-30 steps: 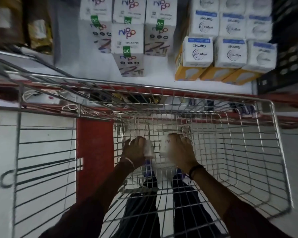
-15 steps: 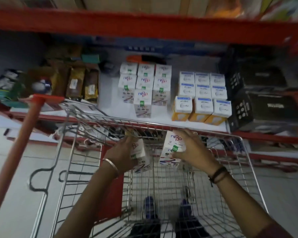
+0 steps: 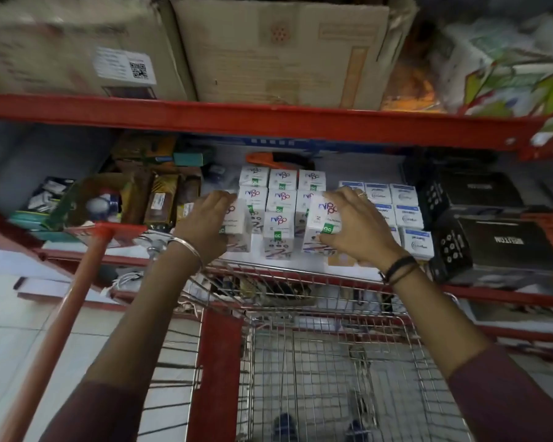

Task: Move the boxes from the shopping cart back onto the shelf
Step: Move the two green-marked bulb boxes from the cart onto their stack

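Over the white shelf (image 3: 304,261), just past the front rim of the shopping cart (image 3: 300,279), both hands are setting boxes down. The left hand (image 3: 205,224) has its fingers (image 3: 219,199) wrapped around one white box (image 3: 239,228) at the left edge of the stacked boxes (image 3: 281,199). The right hand (image 3: 358,228) clasps a second box (image 3: 324,223) at the front right of that group. Both look close to resting on the shelf (whether they already touch it I cannot tell). As for progress, the visible part of the cart basket shows only bare wire, so these two may well be the last. What remains, I judge, is seating them in line and letting go.
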Tool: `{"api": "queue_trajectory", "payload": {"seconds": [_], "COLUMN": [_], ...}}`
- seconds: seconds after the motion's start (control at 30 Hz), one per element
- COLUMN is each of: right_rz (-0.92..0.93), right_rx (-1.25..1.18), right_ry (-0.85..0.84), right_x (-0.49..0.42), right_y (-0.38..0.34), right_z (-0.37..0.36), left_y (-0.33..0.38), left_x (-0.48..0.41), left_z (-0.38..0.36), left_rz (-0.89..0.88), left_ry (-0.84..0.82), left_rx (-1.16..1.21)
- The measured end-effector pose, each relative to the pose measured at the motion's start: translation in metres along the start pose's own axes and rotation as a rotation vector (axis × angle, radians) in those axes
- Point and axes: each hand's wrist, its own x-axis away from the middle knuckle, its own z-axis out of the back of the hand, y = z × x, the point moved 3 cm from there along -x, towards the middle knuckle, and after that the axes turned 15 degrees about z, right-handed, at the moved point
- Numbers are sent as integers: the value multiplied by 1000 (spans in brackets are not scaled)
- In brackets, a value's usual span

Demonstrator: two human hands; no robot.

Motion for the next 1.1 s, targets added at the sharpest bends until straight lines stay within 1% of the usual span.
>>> {"api": "queue_trajectory", "payload": {"seconds": [0.13,0.3,0.5,0.63,0.77,0.83,0.9,1.0,1.1], "right_rz": [14,-22,-54,-60,-59,-76,-132,-224,-270], "right_rx": [39,58,88,100,83,67,28,-59,-140], "right_ry": [-49,-81,-70,-50,-36,-25,4,52,26], "right_x": [-18,-27,-34,-34,-32,-28,-23,-18,-19], "right_y": [1,9,18,19,20,21,23,24,22], "right_z": [-22,-52,-76,-86,-92,-92,-90,-87,-89], "left_y": [-8,-18,-11,-9,-11,-17,-26,-34,-35], "left_x": [-23,-35,-37,-38,-36,-35,-34,-37,-44], "left_z": [-34,-68,-83,-89,-94,-93,-92,-88,-90], "left_rz": [-10,1,56,60,73,137,244,442,588], "left_ry": [-62,-82,-40,9,2,-2,-16,-107,-263], "left_rx": [-56,-87,-165,-135,-29,120,295,528,526]}}
